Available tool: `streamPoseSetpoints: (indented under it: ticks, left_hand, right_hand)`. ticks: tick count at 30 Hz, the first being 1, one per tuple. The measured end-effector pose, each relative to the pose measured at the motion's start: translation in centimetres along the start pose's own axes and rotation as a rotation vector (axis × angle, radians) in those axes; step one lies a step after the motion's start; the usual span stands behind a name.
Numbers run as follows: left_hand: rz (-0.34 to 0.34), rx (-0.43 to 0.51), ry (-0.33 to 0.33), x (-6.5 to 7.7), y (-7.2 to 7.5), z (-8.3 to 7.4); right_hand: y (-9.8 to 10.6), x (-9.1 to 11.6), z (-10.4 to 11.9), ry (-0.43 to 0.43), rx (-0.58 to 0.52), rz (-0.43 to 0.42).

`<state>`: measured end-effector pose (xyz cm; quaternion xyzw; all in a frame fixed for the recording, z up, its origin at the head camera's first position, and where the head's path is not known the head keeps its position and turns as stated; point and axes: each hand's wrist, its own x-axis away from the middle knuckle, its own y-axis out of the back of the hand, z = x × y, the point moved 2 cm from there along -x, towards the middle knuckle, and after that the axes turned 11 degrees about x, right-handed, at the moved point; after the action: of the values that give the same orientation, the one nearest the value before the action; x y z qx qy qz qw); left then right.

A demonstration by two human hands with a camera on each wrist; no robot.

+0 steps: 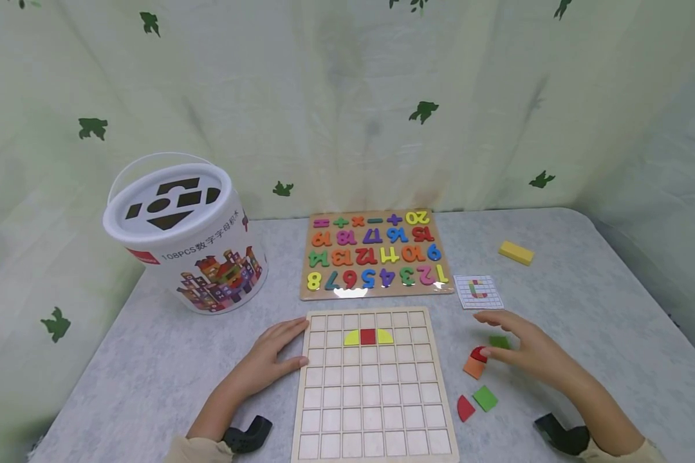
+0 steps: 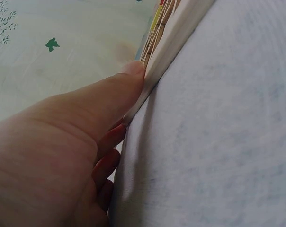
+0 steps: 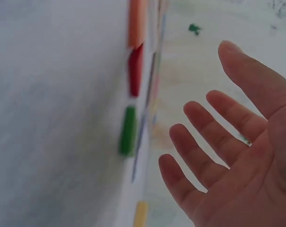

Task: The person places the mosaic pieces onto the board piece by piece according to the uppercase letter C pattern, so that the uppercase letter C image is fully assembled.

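A wooden grid board [image 1: 350,389] lies flat in front of me, with a red square [image 1: 367,336] between two yellow quarter-round pieces [image 1: 352,337] in its second row. My left hand [image 1: 272,357] rests at the board's left edge, thumb and fingertips touching the rim. Over the loose pieces on the right hovers my right hand [image 1: 527,347], fingers spread and holding nothing in the right wrist view. Below and around it lie a green square [image 1: 500,342], a red quarter-round piece [image 1: 478,354], an orange square [image 1: 473,368], another green square [image 1: 486,399] and another red quarter-round piece [image 1: 465,408].
Behind the board is a number puzzle [image 1: 376,257] with coloured digits. A small pattern card [image 1: 479,292] lies to its right, and a yellow block [image 1: 516,253] farther back. A white block bucket [image 1: 188,238] stands at the back left, before a hanging curtain [image 1: 347,116].
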<state>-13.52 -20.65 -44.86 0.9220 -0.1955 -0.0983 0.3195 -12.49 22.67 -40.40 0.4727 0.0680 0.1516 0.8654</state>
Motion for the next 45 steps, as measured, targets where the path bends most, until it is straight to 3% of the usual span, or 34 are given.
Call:
streamPoseSetpoints:
  ticks: [4,8,16,20,25,35,45]
  left_hand:
    - [0.005,0.004,0.008,0.0,0.1,0.0]
    - [0.011,0.001,0.014,0.0,0.1,0.0]
    - [0.012,-0.001,0.012,0.1,0.1,-0.1]
    - [0.014,-0.007,0.013,0.1,0.1,-0.1]
    - [0.012,-0.003,0.008,0.1,0.1,-0.1]
    - [0.004,-0.004,0.001,0.1,0.0,0.0]
    - [0.007,-0.005,0.002,0.1,0.0,0.0]
  right_hand:
    - [-0.3,0.5,-1.8,-0.066,0.004,0.050]
    - [-0.5,0.8,-3.0,-0.075,0.021,0.055]
    - [-1.0,0.6,-3.7,-0.154,0.089,0.042]
    - [-1.0,0.5,-3.4,-0.154,0.099,0.031]
    - [-0.6,0.1,-1.7,-0.096,0.108,-0.027]
    - [-0.8,-1.1,4.0,0.165,0.063,-0.149]
    - [-2.5,-3.6,9.6,0.348,-0.057,-0.169]
